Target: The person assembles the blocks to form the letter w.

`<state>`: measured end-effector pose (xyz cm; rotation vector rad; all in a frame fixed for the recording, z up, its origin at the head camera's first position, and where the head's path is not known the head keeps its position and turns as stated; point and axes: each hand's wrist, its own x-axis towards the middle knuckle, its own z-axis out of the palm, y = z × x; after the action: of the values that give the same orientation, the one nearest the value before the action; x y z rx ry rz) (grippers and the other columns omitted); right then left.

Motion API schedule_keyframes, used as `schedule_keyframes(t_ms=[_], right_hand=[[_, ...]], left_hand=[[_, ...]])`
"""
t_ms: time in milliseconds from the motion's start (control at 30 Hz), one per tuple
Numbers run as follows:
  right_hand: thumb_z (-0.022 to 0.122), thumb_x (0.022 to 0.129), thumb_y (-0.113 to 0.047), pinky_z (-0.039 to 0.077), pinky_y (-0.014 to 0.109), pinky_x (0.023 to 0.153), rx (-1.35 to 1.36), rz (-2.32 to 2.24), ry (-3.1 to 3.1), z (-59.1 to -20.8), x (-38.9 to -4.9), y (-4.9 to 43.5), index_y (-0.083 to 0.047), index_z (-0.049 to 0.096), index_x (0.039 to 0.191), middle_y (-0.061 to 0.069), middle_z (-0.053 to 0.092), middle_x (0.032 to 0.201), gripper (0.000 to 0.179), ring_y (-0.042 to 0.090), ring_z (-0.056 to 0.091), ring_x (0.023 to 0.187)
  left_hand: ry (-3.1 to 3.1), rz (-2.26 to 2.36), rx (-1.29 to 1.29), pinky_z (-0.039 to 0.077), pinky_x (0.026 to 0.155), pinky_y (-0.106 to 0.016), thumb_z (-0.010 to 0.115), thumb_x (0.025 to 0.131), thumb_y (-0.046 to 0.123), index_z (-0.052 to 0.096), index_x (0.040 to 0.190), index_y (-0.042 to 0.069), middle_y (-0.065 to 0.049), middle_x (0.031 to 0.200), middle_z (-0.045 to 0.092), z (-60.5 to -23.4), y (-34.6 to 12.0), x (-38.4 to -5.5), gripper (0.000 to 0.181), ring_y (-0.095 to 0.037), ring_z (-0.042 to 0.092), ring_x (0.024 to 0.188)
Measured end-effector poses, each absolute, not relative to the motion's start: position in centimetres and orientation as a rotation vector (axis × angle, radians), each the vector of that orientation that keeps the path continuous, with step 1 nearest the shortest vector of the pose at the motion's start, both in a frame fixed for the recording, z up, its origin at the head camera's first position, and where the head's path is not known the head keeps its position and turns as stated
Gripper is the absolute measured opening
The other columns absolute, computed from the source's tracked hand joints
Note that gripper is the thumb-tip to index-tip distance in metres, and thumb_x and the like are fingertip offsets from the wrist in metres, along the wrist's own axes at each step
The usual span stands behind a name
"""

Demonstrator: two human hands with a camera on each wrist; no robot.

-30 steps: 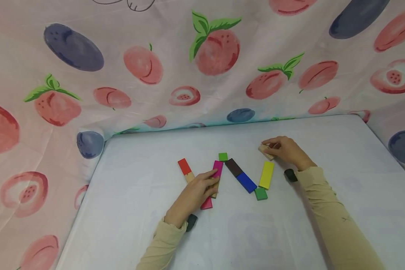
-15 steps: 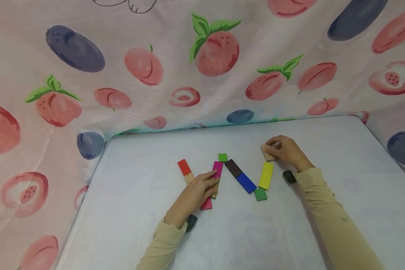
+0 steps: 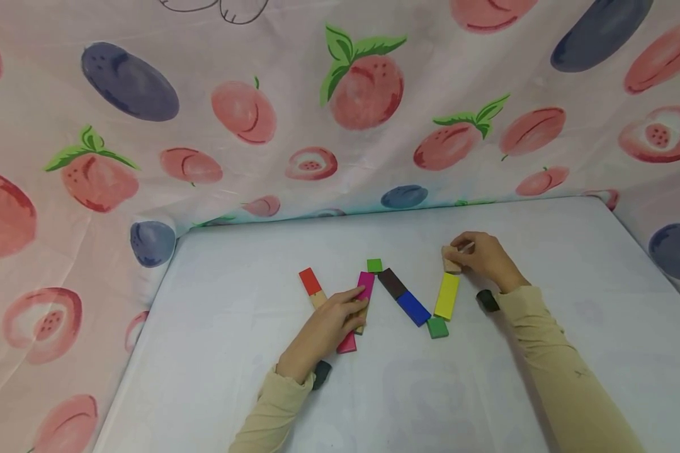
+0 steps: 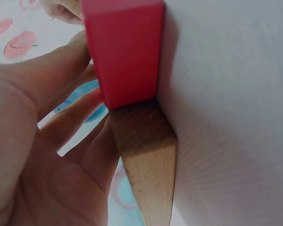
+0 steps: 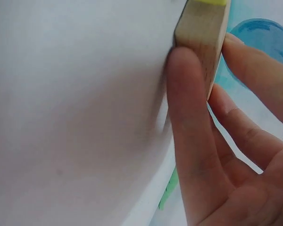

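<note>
My right hand (image 3: 484, 257) pinches a plain wooden block (image 3: 449, 259) between thumb and fingers. Its near end meets the top of a yellow block (image 3: 446, 296). In the right wrist view the thumb lies along one side of the wooden block (image 5: 203, 33), with fingertips opposite. My left hand (image 3: 330, 324) rests over the left blocks, fingers loosely spread, reaching a magenta block (image 3: 366, 282). A pink block (image 3: 347, 343) shows below this hand, and a wooden one (image 3: 320, 299) beside it. The left wrist view has a red-pink block (image 4: 125, 54) against a wooden block (image 4: 151, 160).
Between the hands lie a bright green square (image 3: 374, 265), a dark brown block (image 3: 392, 284), a blue block (image 3: 413, 308) and a darker green square (image 3: 437, 327). An orange-red block (image 3: 310, 280) tops the left slant. Fruit-print cloth (image 3: 249, 176) stands behind the white table (image 3: 204, 352).
My right hand has turned and shifted the wooden block slightly right and nearer, so that it now lines up with the yellow block's top. The left hand has stayed put.
</note>
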<state>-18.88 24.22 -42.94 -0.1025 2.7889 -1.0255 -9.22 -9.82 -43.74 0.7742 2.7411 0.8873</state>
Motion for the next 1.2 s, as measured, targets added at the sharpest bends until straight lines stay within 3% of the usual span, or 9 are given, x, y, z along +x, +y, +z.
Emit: schedule_keyframes(t_ms=[667, 1200], right_hand=[[0.069, 0.094, -0.032, 0.056, 0.038, 0.079, -0.058, -1.055, 2.79, -43.1, -18.2, 24.4, 0.004, 0.065, 0.116, 0.023, 0.064, 0.113, 0.042, 0.034, 0.062, 0.1], [0.07, 0.093, -0.03, 0.054, 0.031, 0.07, -0.041, -1.061, 2.839, -42.7, -17.5, 24.1, 0.005, 0.065, 0.111, 0.023, 0.065, 0.108, 0.039, 0.034, 0.062, 0.096]], left_hand=[[2.74, 0.88, 0.778, 0.045, 0.108, -0.034, 0.071, 0.092, 0.019, 0.061, 0.135, 0.007, -0.004, 0.153, 0.046, -43.9, -9.9, -9.2, 0.045, -0.024, 0.046, 0.138], [2.735, 0.879, 0.811, 0.044, 0.109, -0.034, 0.069, 0.094, 0.016, 0.062, 0.134, 0.005, -0.006, 0.153, 0.046, -43.9, -9.9, -9.4, 0.042, -0.025, 0.047, 0.138]])
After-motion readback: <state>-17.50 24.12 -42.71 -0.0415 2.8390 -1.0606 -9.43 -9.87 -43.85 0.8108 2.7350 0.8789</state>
